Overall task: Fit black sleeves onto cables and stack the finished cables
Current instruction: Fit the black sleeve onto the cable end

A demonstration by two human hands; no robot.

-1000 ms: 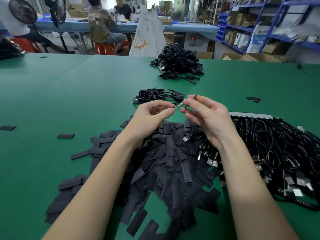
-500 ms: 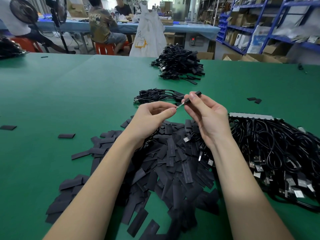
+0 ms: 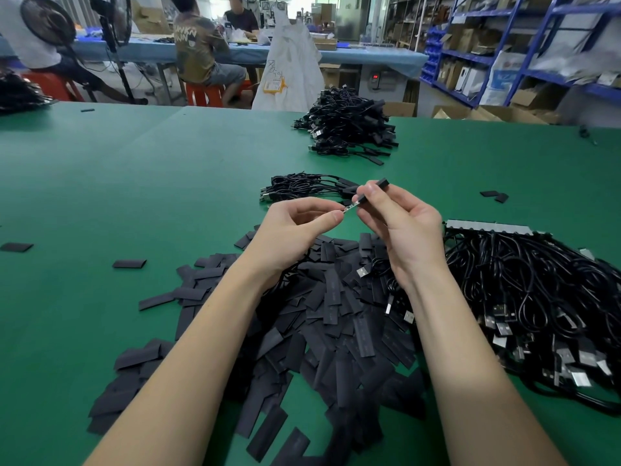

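Note:
My left hand pinches the small metal end of a cable between thumb and forefinger. My right hand pinches a black sleeve that points up and to the right, its lower mouth over the cable tip. The cable's cord drops from my left hand into the pile below. Beneath both hands lies a heap of flat black sleeves. A small stack of sleeved cables lies just beyond my hands.
A big bundle of black cables with silver plugs lies at the right on the green table. A larger cable pile sits at the back. Stray sleeves dot the left. People sit at a far bench; shelves stand at right.
The right hand has lifted the sleeve's far end and brought its mouth onto the cable tip. Both hands stay at almost the same spot over the sleeve heap.

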